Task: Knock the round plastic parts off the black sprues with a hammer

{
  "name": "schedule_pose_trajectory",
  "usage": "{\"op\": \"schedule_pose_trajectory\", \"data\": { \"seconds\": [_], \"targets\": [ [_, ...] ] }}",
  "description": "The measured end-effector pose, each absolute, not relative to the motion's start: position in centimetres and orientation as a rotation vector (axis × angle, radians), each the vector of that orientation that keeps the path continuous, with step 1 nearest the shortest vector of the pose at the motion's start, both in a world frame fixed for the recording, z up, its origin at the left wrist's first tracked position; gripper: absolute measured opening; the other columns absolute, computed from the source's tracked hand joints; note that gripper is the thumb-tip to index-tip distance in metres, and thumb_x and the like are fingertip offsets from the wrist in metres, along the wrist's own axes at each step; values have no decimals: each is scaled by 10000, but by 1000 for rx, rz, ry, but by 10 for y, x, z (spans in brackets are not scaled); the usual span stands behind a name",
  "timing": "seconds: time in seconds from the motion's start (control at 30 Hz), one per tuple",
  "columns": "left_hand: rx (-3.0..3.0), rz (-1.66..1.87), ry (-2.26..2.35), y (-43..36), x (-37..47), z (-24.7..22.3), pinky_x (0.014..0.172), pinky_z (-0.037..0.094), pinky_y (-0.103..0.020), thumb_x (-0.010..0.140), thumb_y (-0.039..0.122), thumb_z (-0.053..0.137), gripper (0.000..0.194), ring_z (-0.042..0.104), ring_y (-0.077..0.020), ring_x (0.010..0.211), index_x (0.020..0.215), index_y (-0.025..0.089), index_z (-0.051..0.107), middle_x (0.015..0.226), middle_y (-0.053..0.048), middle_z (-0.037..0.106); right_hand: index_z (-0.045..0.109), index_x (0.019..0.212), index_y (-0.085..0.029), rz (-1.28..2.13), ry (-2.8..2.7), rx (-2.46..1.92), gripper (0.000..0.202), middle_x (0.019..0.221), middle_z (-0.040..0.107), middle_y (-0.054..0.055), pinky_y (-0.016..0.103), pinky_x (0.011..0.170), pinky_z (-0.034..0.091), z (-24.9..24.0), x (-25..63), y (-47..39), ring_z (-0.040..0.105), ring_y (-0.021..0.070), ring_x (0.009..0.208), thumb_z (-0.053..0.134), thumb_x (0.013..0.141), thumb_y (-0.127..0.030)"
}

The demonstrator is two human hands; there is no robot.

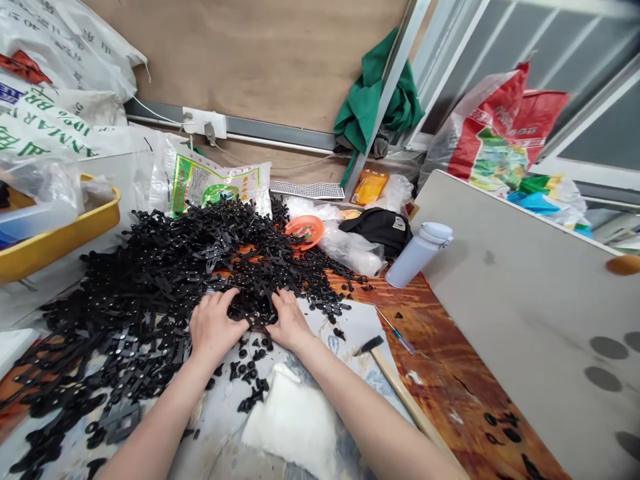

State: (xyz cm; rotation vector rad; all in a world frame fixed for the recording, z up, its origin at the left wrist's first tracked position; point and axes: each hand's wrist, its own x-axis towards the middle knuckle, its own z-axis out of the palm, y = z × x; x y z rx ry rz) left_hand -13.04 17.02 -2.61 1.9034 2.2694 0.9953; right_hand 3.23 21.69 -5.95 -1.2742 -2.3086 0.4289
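Note:
At the near edge of a large heap of small black plastic parts, my two hands face each other with a cluster of parts between them. My left hand curls around the cluster's left side, its thumb on the near side. On the right side, my right hand curves in the same way, thumb pointing left. The far fingertips are partly lost among the black parts. Loose round black pieces lie just below my hands, beside a folded white cloth between my forearms.
A hammer and a screwdriver lie right of my right arm. Behind them stands a pale blue bottle, near an orange dish and a black bag. A yellow tray is at left; a grey panel borders the right.

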Motion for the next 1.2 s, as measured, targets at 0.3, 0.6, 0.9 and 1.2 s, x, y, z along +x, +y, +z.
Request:
{"op": "schedule_pose_trajectory", "data": {
  "seconds": [0.3, 0.6, 0.9, 1.2],
  "targets": [
    [1521, 1436, 2165, 178, -133, -37, 733, 522, -286, 756, 563, 596, 559, 671, -192, 788, 1151, 189, 464, 890, -45, 656, 577, 1142, -176, 433, -2434, -1280, 279, 1161, 592, 76, 413, 820, 509, -47, 31, 210, 603, 203, 965, 557, 916, -336],
    [1593, 1270, 2398, 165, -125, -20, 1026, 306, -536, 796, 440, 575, 444, 443, -377, 1216, 1148, 171, 551, 1206, -180, 541, 604, 861, -190, 678, -2289, -1263, 71, 685, 610, -21, 200, 580, 416, -30, 75, 154, 555, 114, 616, 546, 824, -210],
    [2020, 759, 2222, 136, -127, -6, 1055, 337, -515, 810, 361, 563, 364, 419, -359, 1271, 1095, 146, 632, 1312, -196, 505, 673, 954, -243, 903, -2141, -1121, 148, 977, 667, 57, 336, 859, 455, -4, 120, 98, 600, 196, 951, 571, 850, -214],
    [2403, 520, 1556, 96, -92, -23, 1129, 262, -528, 843, 145, 465, 313, 406, -281, 1329, 1040, 218, 697, 1353, -103, 572, 686, 861, -233, 810, -1951, -1443, 159, 831, 684, 54, 317, 660, 461, -21, 161, 105, 610, 202, 735, 532, 827, -221]
  ]
}}
